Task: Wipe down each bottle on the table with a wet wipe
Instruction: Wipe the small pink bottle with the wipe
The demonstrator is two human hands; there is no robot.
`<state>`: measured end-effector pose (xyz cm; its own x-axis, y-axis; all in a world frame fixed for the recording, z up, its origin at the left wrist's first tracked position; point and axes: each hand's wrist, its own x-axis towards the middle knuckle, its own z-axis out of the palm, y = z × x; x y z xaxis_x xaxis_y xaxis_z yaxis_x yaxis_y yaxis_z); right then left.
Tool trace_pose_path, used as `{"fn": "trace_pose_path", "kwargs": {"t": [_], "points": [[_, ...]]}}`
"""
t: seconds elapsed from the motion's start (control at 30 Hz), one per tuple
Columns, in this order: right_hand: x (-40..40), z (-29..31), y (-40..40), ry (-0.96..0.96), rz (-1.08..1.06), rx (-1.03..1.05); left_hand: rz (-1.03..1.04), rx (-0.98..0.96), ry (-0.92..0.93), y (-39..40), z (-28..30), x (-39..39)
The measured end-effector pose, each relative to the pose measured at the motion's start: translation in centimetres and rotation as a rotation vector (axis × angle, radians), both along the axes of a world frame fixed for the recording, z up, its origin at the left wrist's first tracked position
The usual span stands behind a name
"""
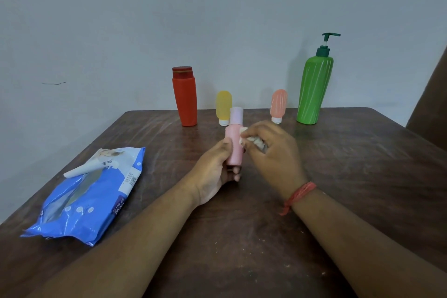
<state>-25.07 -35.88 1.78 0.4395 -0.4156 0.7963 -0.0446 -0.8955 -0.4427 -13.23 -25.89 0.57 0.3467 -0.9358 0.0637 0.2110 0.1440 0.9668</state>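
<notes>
Wooden table [338, 176], 4 bottles standing, pink bottle [235, 143] gripped

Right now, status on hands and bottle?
Left hand grips pink bottle upright. Right hand presses bunched wet wipe on it. Nothing in the way.

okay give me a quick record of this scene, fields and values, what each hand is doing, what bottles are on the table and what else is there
left hand: left hand grips the pink bottle upright, near its base
right hand: right hand holds a crumpled wet wipe against the pink bottle's side
standing at the back: red bottle, yellow tube, peach tube, green pump bottle
tubes: both stand on their white caps
wipes: blue wipes pack lies on the table's left, flap open
surface: dark wooden table
wrist: red thread on the right wrist
</notes>
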Motion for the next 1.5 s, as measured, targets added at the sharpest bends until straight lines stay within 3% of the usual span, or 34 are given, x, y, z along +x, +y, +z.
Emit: {"fn": "trace_pose_path", "kwargs": {"t": [0.1,0.27,0.43,0.57,0.7,0.9,1.07,1.2,1.33,1.5], "points": [[-0.2,-0.7,0.5,0.147,0.113,-0.102,0.067,-0.004,0.032,0.0,0.0,0.3],[0.5,0.1,-0.4,-0.027,-0.061,-0.009,0.055,0.025,-0.023,-0.3,-0.1,-0.2],[-0.5,-0.8,0.4,0.23,0.151,-0.099,0.135,0.015,-0.011,-0.1,0.3,0.3],[0.3,-0.1,0.0,0.038,0.014,-0.009,0.113,0.027,-0.049,-0.3,0.2,-0.1],[-0.5,-0.8,0.6,0.208,0.166,-0.063,0.153,0.022,-0.002,0.0,0.3,0.3],[0.1,-0.1,-0.3,-0.053,-0.034,0.133,0.087,0.079,-0.189,-0.3,0.1,-0.1],[-0.5,-0.6,-0.1,0.044,0.008,0.077,0.096,0.101,-0.292,-0.2,-0.1,0.1],[-0.1,0.3,-0.7,-0.101,-0.092,0.121,0.079,0.143,-0.461,0.0,-0.1,-0.4],[-0.5,-0.4,-0.2,0.079,-0.02,-0.082,0.075,0.118,-0.396,0.0,-0.1,-0.1],[-0.6,0.0,-0.6,0.107,-0.049,-0.072,-0.014,0.078,-0.417,0.0,-0.3,0.2]]}}
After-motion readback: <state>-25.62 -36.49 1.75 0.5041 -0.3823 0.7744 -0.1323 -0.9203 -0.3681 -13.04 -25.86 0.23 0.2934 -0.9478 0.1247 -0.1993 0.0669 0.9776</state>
